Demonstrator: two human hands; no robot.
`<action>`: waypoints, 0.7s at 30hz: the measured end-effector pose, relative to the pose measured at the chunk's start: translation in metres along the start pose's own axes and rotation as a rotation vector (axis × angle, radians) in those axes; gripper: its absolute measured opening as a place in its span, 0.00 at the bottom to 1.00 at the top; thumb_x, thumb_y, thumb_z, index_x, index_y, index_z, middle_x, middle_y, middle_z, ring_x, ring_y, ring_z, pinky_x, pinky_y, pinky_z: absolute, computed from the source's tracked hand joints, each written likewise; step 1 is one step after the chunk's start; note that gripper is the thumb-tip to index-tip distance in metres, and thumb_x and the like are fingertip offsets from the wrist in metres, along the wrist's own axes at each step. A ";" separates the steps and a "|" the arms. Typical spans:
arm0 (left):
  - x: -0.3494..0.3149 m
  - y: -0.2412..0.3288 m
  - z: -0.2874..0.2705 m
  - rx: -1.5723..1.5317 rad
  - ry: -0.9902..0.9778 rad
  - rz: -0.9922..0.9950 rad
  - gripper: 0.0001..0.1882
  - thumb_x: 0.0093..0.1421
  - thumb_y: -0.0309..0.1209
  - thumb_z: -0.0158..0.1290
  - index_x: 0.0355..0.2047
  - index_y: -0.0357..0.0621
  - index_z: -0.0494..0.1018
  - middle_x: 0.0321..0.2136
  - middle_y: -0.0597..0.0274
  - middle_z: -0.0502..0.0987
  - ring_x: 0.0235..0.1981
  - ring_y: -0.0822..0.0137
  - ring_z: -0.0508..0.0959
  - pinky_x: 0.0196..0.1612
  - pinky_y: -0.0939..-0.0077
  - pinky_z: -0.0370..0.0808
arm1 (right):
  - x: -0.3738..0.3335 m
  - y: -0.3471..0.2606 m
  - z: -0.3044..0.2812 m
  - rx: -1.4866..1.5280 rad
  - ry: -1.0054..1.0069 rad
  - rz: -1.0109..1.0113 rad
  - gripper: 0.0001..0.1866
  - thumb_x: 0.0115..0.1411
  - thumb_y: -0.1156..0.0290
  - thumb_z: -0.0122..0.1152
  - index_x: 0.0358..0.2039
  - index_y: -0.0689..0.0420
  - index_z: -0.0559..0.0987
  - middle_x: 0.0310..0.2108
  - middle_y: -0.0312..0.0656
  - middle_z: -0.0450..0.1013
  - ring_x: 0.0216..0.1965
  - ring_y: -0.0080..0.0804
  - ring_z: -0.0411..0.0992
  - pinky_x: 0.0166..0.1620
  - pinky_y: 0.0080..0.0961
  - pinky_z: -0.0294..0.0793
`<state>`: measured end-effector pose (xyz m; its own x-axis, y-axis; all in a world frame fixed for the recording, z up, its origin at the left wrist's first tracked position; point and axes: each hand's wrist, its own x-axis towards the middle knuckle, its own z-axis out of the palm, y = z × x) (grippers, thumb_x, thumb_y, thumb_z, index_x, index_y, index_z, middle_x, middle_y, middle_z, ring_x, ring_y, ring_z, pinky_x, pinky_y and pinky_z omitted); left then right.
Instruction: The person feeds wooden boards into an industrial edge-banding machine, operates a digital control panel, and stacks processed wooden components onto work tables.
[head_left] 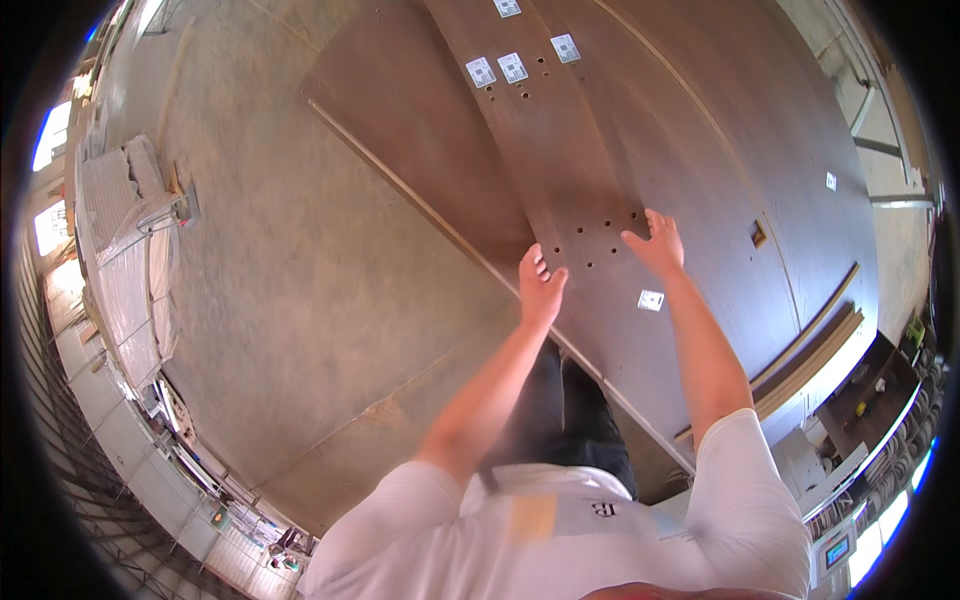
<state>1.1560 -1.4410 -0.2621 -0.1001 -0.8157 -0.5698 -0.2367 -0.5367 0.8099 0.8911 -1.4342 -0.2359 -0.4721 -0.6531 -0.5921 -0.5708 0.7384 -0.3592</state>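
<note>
Several brown narrow boards (pixel 525 130) lie side by side on larger brown panels (pixel 720 130), with round drilled holes near both visible label groups. My left hand (pixel 542 293) is at the near left edge of the narrow boards, its fingers slightly curled and thumb apart. Opposite it, my right hand (pixel 661 248) is by their right side, with thumb and fingers spread. Several holes show between my two hands. Whether either palm presses on a board edge cannot be made out. A white label (pixel 651 300) is stuck below my right hand.
Thin wooden strips (pixel 812 362) lie on the panel at right. A rectangular cutout (pixel 759 234) is in the panel. Plastic-wrapped stacks (pixel 140 250) stand far left on the concrete floor (pixel 300 270). A machine with a small screen (pixel 838 550) is at lower right.
</note>
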 end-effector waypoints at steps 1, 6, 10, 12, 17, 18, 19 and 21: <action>-0.011 -0.010 -0.013 0.005 0.010 -0.002 0.36 0.59 0.24 0.61 0.66 0.37 0.59 0.63 0.45 0.64 0.63 0.50 0.67 0.60 0.60 0.72 | -0.021 0.002 0.010 0.048 -0.009 0.014 0.42 0.53 0.47 0.69 0.64 0.52 0.69 0.58 0.48 0.68 0.59 0.44 0.69 0.59 0.41 0.72; -0.063 -0.068 -0.068 0.159 0.023 0.006 0.35 0.58 0.22 0.62 0.64 0.37 0.61 0.59 0.49 0.70 0.54 0.57 0.75 0.54 0.64 0.77 | -0.130 0.028 0.064 0.167 -0.069 0.107 0.40 0.52 0.50 0.70 0.63 0.53 0.70 0.56 0.46 0.69 0.56 0.41 0.72 0.57 0.39 0.74; -0.085 -0.109 -0.112 0.405 -0.039 0.056 0.33 0.57 0.30 0.64 0.61 0.36 0.65 0.51 0.50 0.74 0.49 0.58 0.76 0.52 0.65 0.75 | -0.205 0.052 0.113 0.230 -0.162 0.173 0.40 0.54 0.52 0.71 0.63 0.55 0.69 0.58 0.47 0.68 0.57 0.39 0.73 0.59 0.36 0.73; -0.098 -0.116 -0.128 0.562 -0.101 0.014 0.36 0.55 0.37 0.66 0.60 0.36 0.66 0.47 0.48 0.75 0.51 0.53 0.75 0.57 0.60 0.72 | -0.240 0.066 0.143 0.324 -0.174 0.186 0.39 0.54 0.53 0.71 0.63 0.56 0.70 0.57 0.48 0.70 0.55 0.39 0.75 0.58 0.36 0.73; -0.128 -0.094 -0.134 0.573 -0.013 -0.029 0.36 0.52 0.40 0.68 0.55 0.34 0.69 0.46 0.47 0.78 0.48 0.52 0.79 0.53 0.60 0.75 | -0.305 0.078 0.185 0.521 -0.359 0.257 0.35 0.54 0.54 0.71 0.59 0.58 0.73 0.55 0.46 0.74 0.50 0.35 0.78 0.56 0.35 0.75; -0.131 -0.090 -0.137 0.552 -0.049 -0.071 0.37 0.51 0.41 0.69 0.55 0.33 0.69 0.46 0.46 0.79 0.45 0.52 0.81 0.51 0.61 0.77 | -0.311 0.084 0.188 0.503 -0.399 0.242 0.35 0.55 0.52 0.70 0.58 0.59 0.74 0.56 0.47 0.75 0.52 0.37 0.78 0.57 0.34 0.74; -0.136 -0.082 -0.139 0.573 -0.068 -0.083 0.38 0.50 0.42 0.69 0.56 0.33 0.68 0.47 0.46 0.79 0.46 0.53 0.81 0.51 0.61 0.77 | -0.316 0.090 0.197 0.515 -0.422 0.232 0.36 0.55 0.51 0.70 0.59 0.59 0.74 0.57 0.47 0.74 0.53 0.37 0.77 0.58 0.34 0.74; -0.142 -0.067 -0.135 0.613 -0.121 -0.105 0.41 0.49 0.43 0.71 0.57 0.33 0.66 0.49 0.46 0.78 0.47 0.53 0.80 0.52 0.61 0.77 | -0.320 0.110 0.214 0.540 -0.457 0.220 0.37 0.55 0.50 0.69 0.59 0.60 0.73 0.58 0.48 0.74 0.55 0.39 0.76 0.59 0.34 0.73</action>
<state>1.3165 -1.3187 -0.2169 -0.1461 -0.7161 -0.6825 -0.7585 -0.3618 0.5420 1.1231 -1.1078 -0.2404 -0.1435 -0.4320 -0.8904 -0.0299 0.9012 -0.4324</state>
